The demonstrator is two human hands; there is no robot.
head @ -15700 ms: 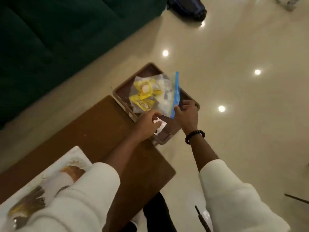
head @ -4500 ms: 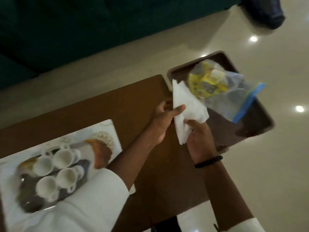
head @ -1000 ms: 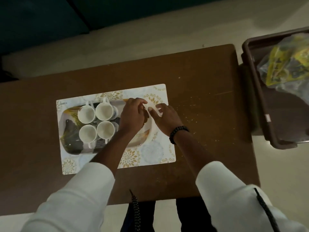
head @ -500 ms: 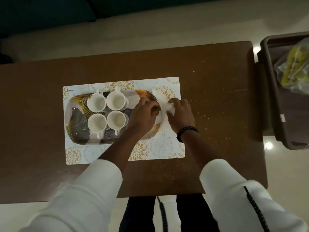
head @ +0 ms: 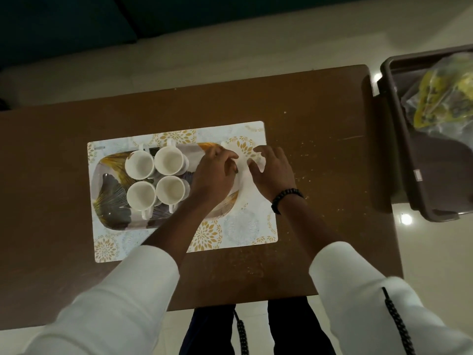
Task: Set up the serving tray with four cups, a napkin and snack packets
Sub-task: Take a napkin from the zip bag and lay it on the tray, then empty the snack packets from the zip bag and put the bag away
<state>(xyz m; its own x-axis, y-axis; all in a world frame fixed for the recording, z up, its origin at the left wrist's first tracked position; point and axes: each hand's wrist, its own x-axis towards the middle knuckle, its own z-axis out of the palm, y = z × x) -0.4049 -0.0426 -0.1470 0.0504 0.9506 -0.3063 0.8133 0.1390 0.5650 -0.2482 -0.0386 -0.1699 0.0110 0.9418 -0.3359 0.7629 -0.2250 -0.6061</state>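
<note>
A patterned serving tray lies on a floral placemat on the brown table. Several white cups stand in a square on the tray's left half. A white napkin lies on the tray's right end. My left hand and my right hand both rest on the napkin, fingers pressing it, and they hide much of it. A clear bag of yellow snack packets lies in a brown bin at the far right, beyond the table.
Crumbs speckle the table to the right of the placemat. A dark green sofa runs along the far side. Pale glossy floor surrounds the table. My legs are at the near edge.
Earlier I held the bag over the bin, then unfolded the napkin. In the last second both hands have stayed on the napkin at the tray's right end, spreading slightly apart.
</note>
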